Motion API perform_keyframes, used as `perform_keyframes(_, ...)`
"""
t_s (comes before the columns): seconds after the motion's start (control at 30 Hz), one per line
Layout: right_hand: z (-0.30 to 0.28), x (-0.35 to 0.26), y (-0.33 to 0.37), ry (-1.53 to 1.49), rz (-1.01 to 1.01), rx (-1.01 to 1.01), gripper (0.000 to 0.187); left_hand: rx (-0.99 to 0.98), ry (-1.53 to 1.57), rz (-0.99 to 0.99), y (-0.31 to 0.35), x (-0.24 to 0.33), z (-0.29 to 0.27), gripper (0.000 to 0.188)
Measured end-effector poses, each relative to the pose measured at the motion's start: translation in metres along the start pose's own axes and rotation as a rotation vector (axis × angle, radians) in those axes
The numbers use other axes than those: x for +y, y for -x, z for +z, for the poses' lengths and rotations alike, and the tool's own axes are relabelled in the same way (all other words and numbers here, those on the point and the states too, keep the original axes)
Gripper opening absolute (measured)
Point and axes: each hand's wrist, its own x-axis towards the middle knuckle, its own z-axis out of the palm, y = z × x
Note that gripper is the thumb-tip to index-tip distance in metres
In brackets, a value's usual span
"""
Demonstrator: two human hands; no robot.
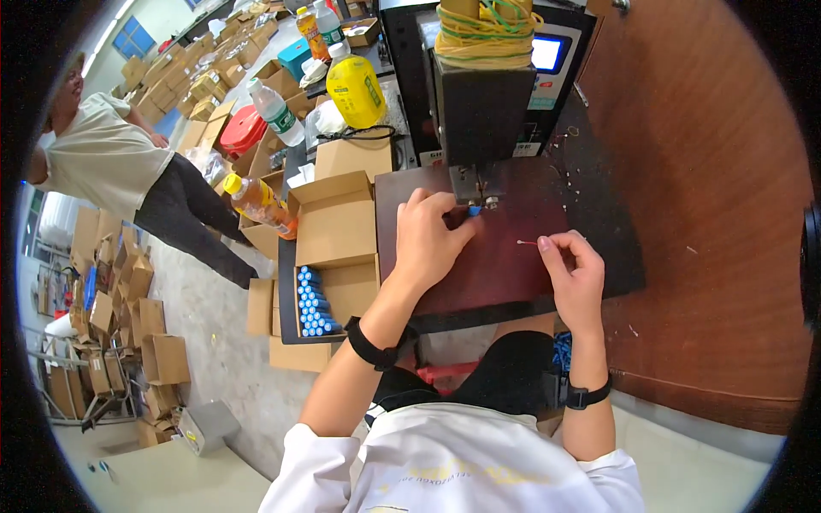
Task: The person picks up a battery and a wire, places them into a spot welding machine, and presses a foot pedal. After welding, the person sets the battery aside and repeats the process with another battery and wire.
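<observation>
My left hand point(430, 238) reaches under the head point(483, 111) of a black bench machine. Its thumb and fingers are closed on a small blue piece point(475, 210), mostly hidden by the fingers, right below two metal tips point(481, 198). It looks like one of the blue cylindrical cells point(315, 306) standing in rows in the open cardboard box beside my left forearm. Over the right part of the dark red work plate point(505, 278), my right hand point(578, 272) pinches a short thin wire point(528, 243) with a pale end pointing left, apart from the machine's tips.
The cardboard box point(335, 224) stands at the plate's left edge. Behind it are a yellow jug point(355, 90) and several drink bottles point(278, 114). Small wire scraps point(564, 158) lie right of the machine. A brown wooden panel point(718, 214) rises at right. Another person point(111, 154) stands far left among cartons.
</observation>
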Motion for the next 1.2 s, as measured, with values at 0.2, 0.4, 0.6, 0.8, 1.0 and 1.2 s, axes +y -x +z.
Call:
perform_keyframes(0.2, 0.003, -0.002, -0.002, 0.03, -0.034, -0.005, 0.018, -0.015, 0.017, -0.025, 0.0, 0.002, 0.0, 0.024)
perform_keyframes(0.4, 0.004, -0.001, -0.003, 0.05, -0.051, -0.007, 0.017, -0.034, -0.015, -0.021, 0.0, 0.006, -0.003, 0.023)
perform_keyframes(0.6, 0.0, -0.004, -0.003, 0.017, 0.013, -0.05, 0.018, -0.009, 0.028, 0.005, -0.001, -0.005, 0.004, 0.023)
perform_keyframes(0.8, 0.006, -0.011, -0.002, -0.135, 0.14, -0.068, 0.019, 0.009, 0.051, -0.013, 0.002, 0.007, -0.004, 0.023)
perform_keyframes(1.0, 0.034, -0.013, -0.005, -0.145, 0.158, 0.109, 0.019, 0.027, 0.065, 0.063, 0.009, 0.01, -0.007, 0.022)
perform_keyframes(1.2, 0.054, -0.011, -0.014, -0.157, 0.106, 0.135, 0.022, 0.08, 0.138, 0.015, 0.006, 0.009, -0.003, 0.021)
